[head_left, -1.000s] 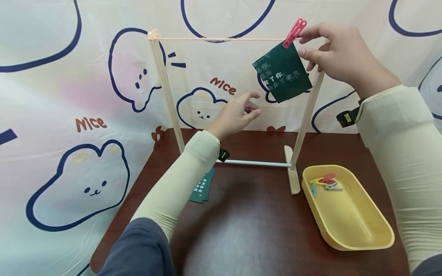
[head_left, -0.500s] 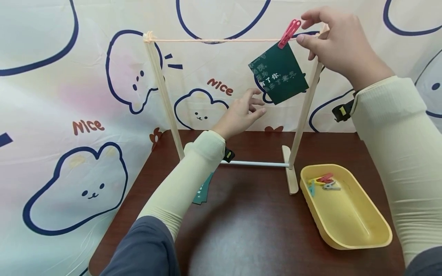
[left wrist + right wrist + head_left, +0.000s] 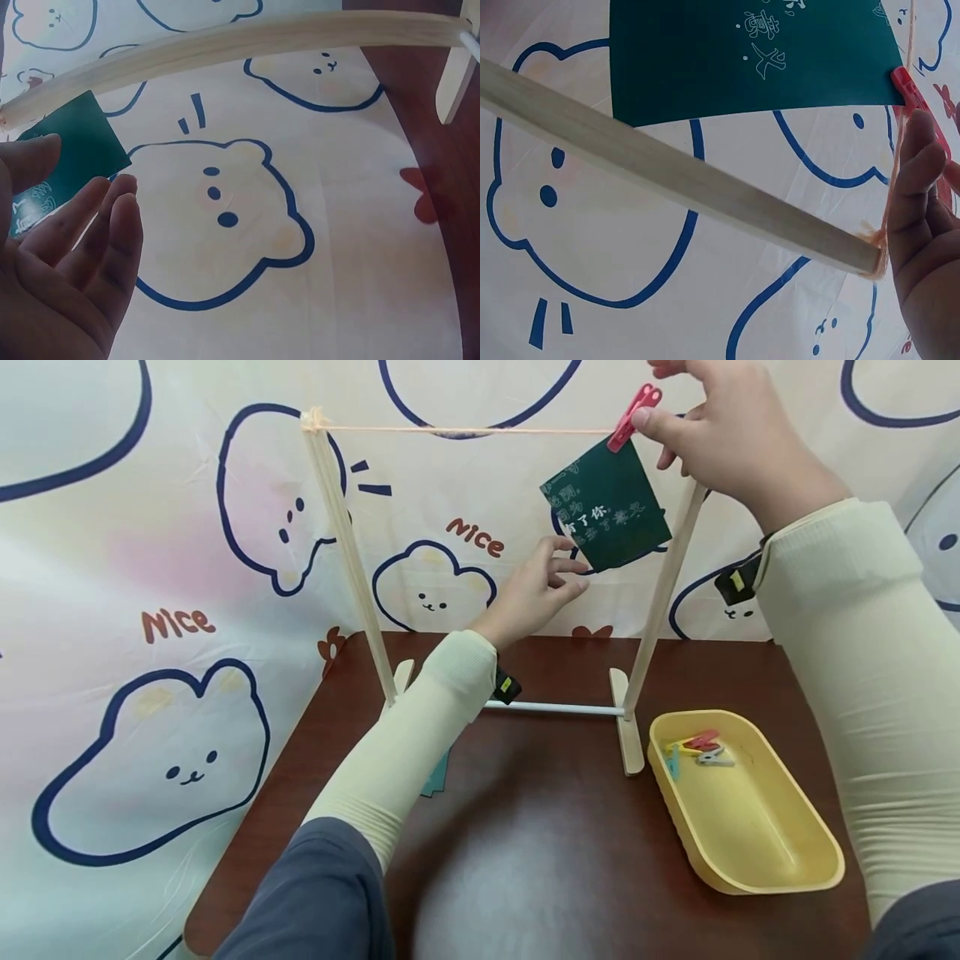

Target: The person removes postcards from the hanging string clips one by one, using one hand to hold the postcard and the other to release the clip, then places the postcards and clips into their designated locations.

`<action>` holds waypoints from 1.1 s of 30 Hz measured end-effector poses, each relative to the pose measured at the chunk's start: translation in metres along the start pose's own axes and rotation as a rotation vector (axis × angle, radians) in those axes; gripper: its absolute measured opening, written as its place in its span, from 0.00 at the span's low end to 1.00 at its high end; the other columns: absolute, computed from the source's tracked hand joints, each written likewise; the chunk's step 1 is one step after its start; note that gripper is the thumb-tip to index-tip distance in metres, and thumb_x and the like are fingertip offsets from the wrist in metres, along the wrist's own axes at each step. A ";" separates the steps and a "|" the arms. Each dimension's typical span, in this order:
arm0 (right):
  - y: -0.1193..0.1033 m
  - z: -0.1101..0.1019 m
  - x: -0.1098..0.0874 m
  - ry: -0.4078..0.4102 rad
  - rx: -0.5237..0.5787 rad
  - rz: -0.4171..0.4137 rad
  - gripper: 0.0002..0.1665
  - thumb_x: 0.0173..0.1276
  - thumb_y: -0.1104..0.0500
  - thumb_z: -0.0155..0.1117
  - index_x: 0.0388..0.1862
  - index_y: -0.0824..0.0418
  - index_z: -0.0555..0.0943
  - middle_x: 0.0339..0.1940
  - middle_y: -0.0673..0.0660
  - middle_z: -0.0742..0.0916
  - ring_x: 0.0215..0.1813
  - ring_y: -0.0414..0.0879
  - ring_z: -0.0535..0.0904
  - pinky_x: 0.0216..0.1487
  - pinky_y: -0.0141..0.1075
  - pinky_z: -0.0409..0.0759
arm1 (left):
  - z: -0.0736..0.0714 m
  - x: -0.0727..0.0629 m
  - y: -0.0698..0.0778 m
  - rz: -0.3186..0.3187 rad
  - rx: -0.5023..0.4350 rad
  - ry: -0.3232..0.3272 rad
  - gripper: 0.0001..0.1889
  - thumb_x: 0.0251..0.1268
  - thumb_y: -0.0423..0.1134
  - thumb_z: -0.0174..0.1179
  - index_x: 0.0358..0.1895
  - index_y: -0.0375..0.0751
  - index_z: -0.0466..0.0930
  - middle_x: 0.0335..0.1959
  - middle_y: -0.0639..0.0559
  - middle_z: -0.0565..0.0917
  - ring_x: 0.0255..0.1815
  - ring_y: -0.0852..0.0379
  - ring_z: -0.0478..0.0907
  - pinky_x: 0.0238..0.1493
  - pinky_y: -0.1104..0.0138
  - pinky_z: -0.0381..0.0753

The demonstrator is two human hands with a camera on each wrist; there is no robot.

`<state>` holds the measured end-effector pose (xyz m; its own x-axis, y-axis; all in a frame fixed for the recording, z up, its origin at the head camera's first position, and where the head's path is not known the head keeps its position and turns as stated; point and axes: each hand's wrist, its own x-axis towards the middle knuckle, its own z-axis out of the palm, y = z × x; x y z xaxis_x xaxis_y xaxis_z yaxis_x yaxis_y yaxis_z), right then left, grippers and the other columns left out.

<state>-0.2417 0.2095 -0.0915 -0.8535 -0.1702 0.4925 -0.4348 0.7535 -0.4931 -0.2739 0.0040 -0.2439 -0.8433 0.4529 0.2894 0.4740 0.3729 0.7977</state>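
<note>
A dark green card (image 3: 606, 506) with pale printed characters hangs tilted from a string (image 3: 465, 430), under a pink clothespin (image 3: 634, 418) at its top corner. My right hand (image 3: 738, 443) is at the clothespin, its thumb tip touching or just in front of the handle and the index finger raised. In the right wrist view, the clothespin (image 3: 919, 97) is partly hidden behind the fingers. Beside the card's lower corner is my left hand (image 3: 534, 587), fingers loosely bent. The left wrist view shows the card (image 3: 86, 142) behind the thumb; I cannot tell whether they touch.
Two wooden posts (image 3: 667, 593) carry the string, joined low down by a white rod (image 3: 562, 707). On the brown table (image 3: 540, 843) stands a yellow tray (image 3: 783, 888) with several clothespins (image 3: 702, 740). Green cards (image 3: 437, 777) lie partly under my left forearm.
My left hand has moved right to the card's lower corner. My right hand has moved left, its thumb now at the clothespin. The head view has shifted slightly.
</note>
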 end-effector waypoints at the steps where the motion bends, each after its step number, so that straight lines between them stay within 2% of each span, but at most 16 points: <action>1: -0.001 -0.001 0.001 -0.006 -0.005 0.008 0.34 0.71 0.42 0.57 0.74 0.39 0.62 0.69 0.52 0.72 0.29 0.34 0.78 0.32 0.18 0.72 | 0.001 0.001 0.002 -0.004 -0.019 -0.008 0.29 0.71 0.47 0.58 0.69 0.49 0.57 0.58 0.57 0.79 0.47 0.62 0.80 0.52 0.70 0.75; 4: -0.003 -0.001 0.002 -0.020 -0.016 0.028 0.36 0.71 0.41 0.56 0.75 0.40 0.61 0.70 0.53 0.72 0.28 0.36 0.77 0.32 0.19 0.73 | 0.004 0.004 0.007 -0.030 -0.067 -0.038 0.29 0.71 0.46 0.58 0.68 0.48 0.55 0.57 0.55 0.80 0.42 0.59 0.81 0.48 0.70 0.77; 9: -0.006 0.000 0.002 -0.032 -0.028 0.043 0.35 0.71 0.40 0.54 0.75 0.40 0.60 0.75 0.45 0.65 0.28 0.39 0.77 0.32 0.20 0.73 | 0.010 0.006 0.012 -0.059 -0.100 -0.062 0.26 0.71 0.45 0.58 0.64 0.47 0.56 0.54 0.53 0.80 0.39 0.55 0.81 0.44 0.68 0.79; 15: -0.008 0.001 0.003 -0.051 -0.051 0.046 0.35 0.73 0.38 0.48 0.76 0.38 0.58 0.72 0.52 0.69 0.27 0.42 0.76 0.25 0.23 0.72 | 0.014 0.009 0.014 -0.042 -0.036 -0.037 0.23 0.70 0.47 0.58 0.60 0.46 0.60 0.46 0.52 0.80 0.36 0.49 0.79 0.36 0.67 0.79; 20: -0.007 0.003 0.004 -0.073 -0.069 0.076 0.35 0.75 0.38 0.42 0.78 0.42 0.55 0.71 0.54 0.69 0.28 0.45 0.76 0.24 0.25 0.71 | 0.017 0.009 0.012 -0.034 -0.007 -0.037 0.24 0.71 0.48 0.57 0.64 0.48 0.60 0.48 0.52 0.77 0.36 0.52 0.78 0.36 0.67 0.79; 24: -0.005 0.004 0.004 -0.075 -0.058 0.078 0.32 0.76 0.39 0.39 0.75 0.46 0.63 0.57 0.54 0.75 0.28 0.48 0.74 0.24 0.25 0.72 | 0.020 0.008 0.010 -0.019 -0.034 -0.037 0.28 0.73 0.47 0.54 0.71 0.54 0.53 0.50 0.53 0.77 0.32 0.51 0.78 0.33 0.65 0.77; 27: -0.004 0.006 0.003 -0.066 -0.043 0.070 0.31 0.76 0.39 0.38 0.71 0.49 0.68 0.47 0.54 0.75 0.28 0.48 0.73 0.23 0.25 0.71 | 0.021 0.007 0.010 -0.007 -0.083 -0.040 0.29 0.74 0.45 0.52 0.72 0.54 0.52 0.49 0.54 0.80 0.29 0.49 0.77 0.31 0.64 0.76; 33: -0.005 0.010 0.003 -0.036 0.010 0.068 0.30 0.76 0.39 0.40 0.70 0.48 0.69 0.53 0.55 0.74 0.26 0.46 0.73 0.24 0.23 0.71 | 0.022 0.006 0.011 0.015 -0.102 -0.031 0.19 0.76 0.42 0.50 0.63 0.47 0.59 0.42 0.53 0.83 0.28 0.48 0.76 0.29 0.65 0.74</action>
<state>-0.2449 0.1989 -0.0943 -0.8907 -0.1414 0.4320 -0.3783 0.7576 -0.5320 -0.2683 0.0283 -0.2452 -0.8275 0.4828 0.2867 0.4570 0.2824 0.8434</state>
